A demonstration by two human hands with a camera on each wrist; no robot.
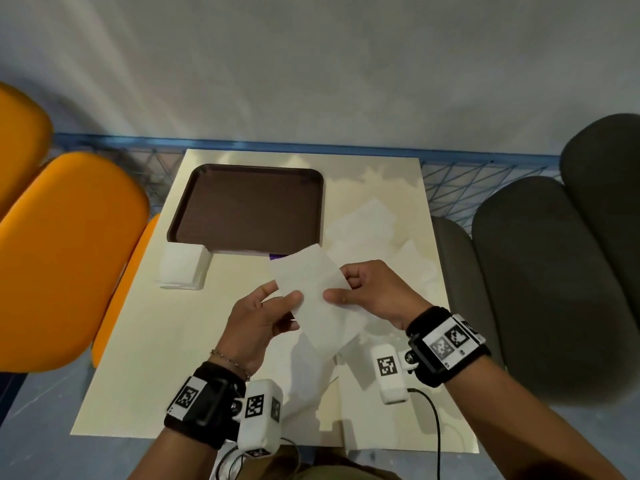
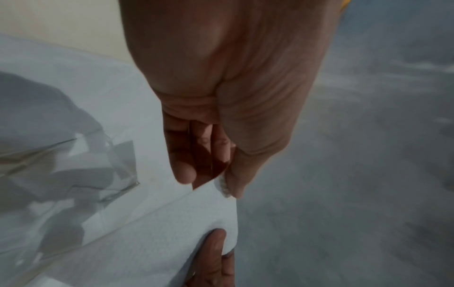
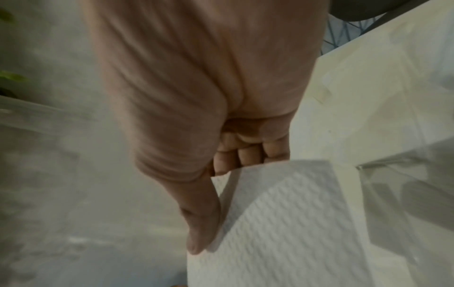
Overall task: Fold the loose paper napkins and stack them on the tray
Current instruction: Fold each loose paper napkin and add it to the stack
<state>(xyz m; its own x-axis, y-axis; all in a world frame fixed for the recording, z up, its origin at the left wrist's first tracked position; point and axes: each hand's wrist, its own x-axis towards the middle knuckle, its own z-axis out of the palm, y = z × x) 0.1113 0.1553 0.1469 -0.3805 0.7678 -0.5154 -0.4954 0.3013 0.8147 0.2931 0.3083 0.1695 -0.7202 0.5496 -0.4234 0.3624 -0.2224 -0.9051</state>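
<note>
Napkin (image 1: 313,289) thin, limp, tears easily; left hand (image 1: 258,318) and right hand (image 1: 372,289) pinch opposite edges, sheet between grips, tray (image 1: 194,216) beyond.

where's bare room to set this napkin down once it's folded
The brown tray holds nothing, so its whole floor is free. The table is also bare on its near left, below the white napkin stack. The right side is crowded with loose napkins, and both hands hold the napkin over the middle.
</note>
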